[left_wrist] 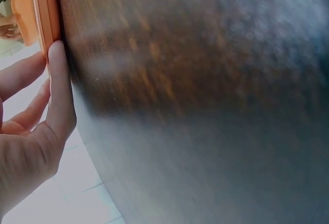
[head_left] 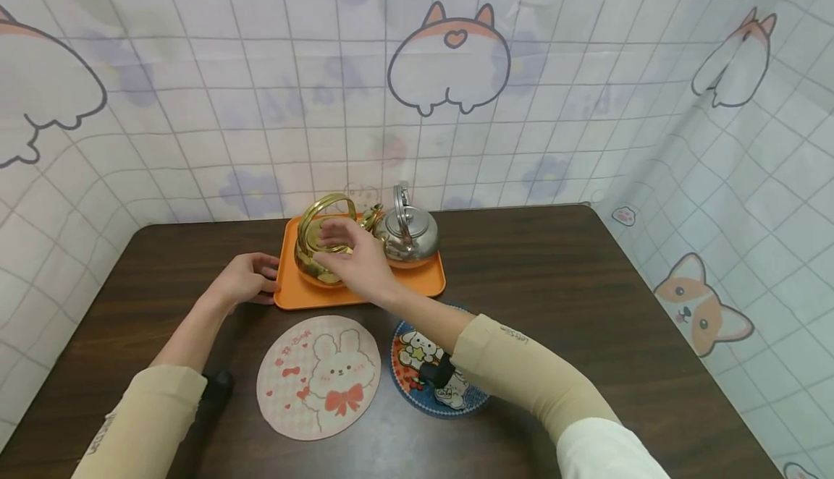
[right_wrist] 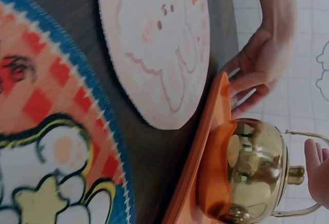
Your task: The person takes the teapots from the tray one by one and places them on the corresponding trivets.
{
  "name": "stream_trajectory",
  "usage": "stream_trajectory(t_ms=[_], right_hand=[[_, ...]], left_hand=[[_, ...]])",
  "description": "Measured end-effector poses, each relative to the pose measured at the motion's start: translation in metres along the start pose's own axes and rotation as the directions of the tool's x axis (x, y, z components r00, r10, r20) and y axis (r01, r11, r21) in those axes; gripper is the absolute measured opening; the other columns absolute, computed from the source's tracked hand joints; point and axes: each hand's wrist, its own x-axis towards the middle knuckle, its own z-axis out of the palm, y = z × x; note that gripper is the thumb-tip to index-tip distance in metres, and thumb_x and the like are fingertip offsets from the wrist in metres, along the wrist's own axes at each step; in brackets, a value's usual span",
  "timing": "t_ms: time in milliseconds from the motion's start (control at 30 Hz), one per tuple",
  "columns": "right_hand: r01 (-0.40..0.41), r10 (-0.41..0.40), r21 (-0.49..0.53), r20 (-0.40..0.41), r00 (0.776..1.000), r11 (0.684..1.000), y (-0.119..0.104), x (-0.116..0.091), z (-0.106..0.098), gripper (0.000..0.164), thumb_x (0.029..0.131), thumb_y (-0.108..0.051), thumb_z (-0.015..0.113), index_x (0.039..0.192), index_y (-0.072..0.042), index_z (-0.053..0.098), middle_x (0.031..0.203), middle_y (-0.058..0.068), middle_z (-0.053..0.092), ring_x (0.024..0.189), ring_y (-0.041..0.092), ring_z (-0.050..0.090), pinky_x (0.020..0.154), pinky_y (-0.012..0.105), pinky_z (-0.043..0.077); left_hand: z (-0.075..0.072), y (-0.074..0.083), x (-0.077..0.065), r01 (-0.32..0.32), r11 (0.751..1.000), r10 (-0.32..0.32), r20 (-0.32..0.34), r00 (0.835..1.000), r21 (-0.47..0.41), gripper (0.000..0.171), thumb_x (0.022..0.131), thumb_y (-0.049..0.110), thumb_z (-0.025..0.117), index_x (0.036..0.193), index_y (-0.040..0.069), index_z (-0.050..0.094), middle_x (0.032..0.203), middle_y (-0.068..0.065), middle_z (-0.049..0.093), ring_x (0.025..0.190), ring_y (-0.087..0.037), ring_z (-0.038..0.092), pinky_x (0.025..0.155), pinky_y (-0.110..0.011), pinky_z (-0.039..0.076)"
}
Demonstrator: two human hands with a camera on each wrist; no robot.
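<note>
A gold kettle [head_left: 313, 270] with an arched handle stands on an orange tray [head_left: 300, 295]. Over its lid, my right hand [head_left: 357, 256] is spread, thumb apart from the fingers, close to the handle; in the right wrist view the fingertips [right_wrist: 316, 154] reach towards the lid knob without gripping it. To the right on the same tray stands a silver kettle [head_left: 415, 240], its handle upright. My left hand [head_left: 246, 280] touches the tray's left edge with its fingertips; the left wrist view shows this contact at the tray rim [left_wrist: 46, 13].
In front of the tray lies a round pink rabbit mat [head_left: 319, 378]. To its right is a round blue-edged mat [head_left: 417, 385], partly covered by my right forearm. The dark wooden table [head_left: 521, 276] meets a wall covering [head_left: 274, 124] printed with a grid and corgis.
</note>
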Motion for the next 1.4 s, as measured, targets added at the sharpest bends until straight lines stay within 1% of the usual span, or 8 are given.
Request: stream_trajectory(t_ms=[167, 367, 533, 767, 900, 1067, 1267, 1400], right_hand=[[-0.006, 0.006, -0.013, -0.023, 1.000, 1.000, 0.004, 0.008, 0.007, 0.041, 0.089, -0.008, 0.069, 0.126, -0.002, 0.053, 0.118, 0.016, 0.059, 0.108, 0.023, 0.059, 0.087, 0.024, 0.051], [-0.033, 0.032, -0.007, -0.052, 0.998, 0.999, 0.001, 0.019, 0.013, 0.036, 0.089, -0.006, 0.069, 0.122, -0.002, 0.055, 0.114, 0.012, 0.061, 0.106, 0.024, 0.060, 0.085, 0.022, 0.052], [-0.071, 0.067, -0.052, -0.065, 0.996, 0.996, 0.000, 0.025, 0.018, 0.032, 0.089, -0.011, 0.070, 0.118, -0.006, 0.057, 0.109, 0.006, 0.064, 0.102, 0.020, 0.062, 0.084, 0.020, 0.050], [-0.074, 0.065, -0.111, -0.083, 0.994, 0.991, 0.004, 0.029, 0.022, 0.026, 0.089, -0.013, 0.070, 0.112, -0.007, 0.059, 0.104, 0.005, 0.065, 0.098, 0.019, 0.062, 0.081, 0.022, 0.050], [-0.076, 0.062, -0.140, -0.103, 0.993, 0.987, 0.008, 0.032, 0.024, 0.022, 0.089, -0.013, 0.070, 0.108, -0.010, 0.061, 0.102, 0.001, 0.065, 0.095, 0.012, 0.062, 0.081, 0.019, 0.050], [-0.093, 0.077, -0.129, -0.123, 0.989, 0.987, 0.010, 0.035, 0.025, 0.018, 0.089, -0.013, 0.070, 0.105, -0.010, 0.062, 0.098, 0.000, 0.066, 0.090, 0.006, 0.062, 0.078, 0.019, 0.051], [-0.102, 0.081, -0.144, -0.145, 0.986, 0.984, 0.009, 0.037, 0.029, 0.014, 0.089, -0.015, 0.070, 0.101, -0.010, 0.063, 0.093, -0.003, 0.066, 0.088, 0.004, 0.063, 0.073, 0.019, 0.052], [-0.099, 0.075, -0.147, -0.163, 0.984, 0.984, 0.010, 0.037, 0.031, 0.013, 0.089, -0.014, 0.071, 0.099, -0.010, 0.065, 0.092, -0.003, 0.067, 0.087, 0.004, 0.063, 0.075, 0.018, 0.052]], left_hand=[[-0.001, 0.000, 0.003, 0.015, 1.000, -0.015, 0.012, 1.000, -0.004, 0.056, 0.089, -0.007, 0.061, 0.139, -0.011, 0.035, 0.119, -0.028, 0.047, 0.085, -0.023, 0.062, 0.073, -0.038, 0.058], [-0.004, 0.003, 0.006, 0.018, 1.000, -0.018, 0.022, 1.000, -0.003, 0.056, 0.090, -0.006, 0.060, 0.139, -0.011, 0.034, 0.120, -0.028, 0.046, 0.087, -0.024, 0.062, 0.074, -0.039, 0.058], [-0.006, 0.004, 0.006, 0.012, 1.000, -0.012, 0.020, 1.000, 0.004, 0.055, 0.090, -0.007, 0.059, 0.140, -0.011, 0.034, 0.120, -0.028, 0.046, 0.087, -0.025, 0.062, 0.075, -0.039, 0.058], [-0.006, 0.001, 0.007, 0.016, 1.000, -0.016, 0.022, 1.000, 0.002, 0.056, 0.090, -0.007, 0.060, 0.139, -0.011, 0.035, 0.120, -0.027, 0.046, 0.087, -0.025, 0.062, 0.074, -0.038, 0.058], [-0.006, 0.001, 0.007, 0.016, 1.000, -0.016, 0.021, 1.000, 0.000, 0.056, 0.090, -0.006, 0.060, 0.140, -0.010, 0.035, 0.120, -0.027, 0.046, 0.088, -0.025, 0.062, 0.074, -0.037, 0.058], [-0.007, 0.001, 0.006, 0.009, 1.000, -0.009, 0.025, 1.000, 0.005, 0.055, 0.091, -0.004, 0.060, 0.140, -0.010, 0.035, 0.121, -0.028, 0.047, 0.090, -0.027, 0.062, 0.075, -0.038, 0.058], [-0.006, 0.001, 0.005, 0.006, 1.000, -0.006, 0.024, 1.000, 0.005, 0.055, 0.092, -0.004, 0.059, 0.140, -0.010, 0.034, 0.121, -0.029, 0.047, 0.091, -0.027, 0.062, 0.075, -0.038, 0.058], [-0.005, 0.000, 0.005, 0.008, 1.000, -0.008, 0.021, 1.000, 0.001, 0.055, 0.092, -0.005, 0.059, 0.140, -0.010, 0.034, 0.121, -0.029, 0.047, 0.090, -0.028, 0.062, 0.074, -0.038, 0.058]])
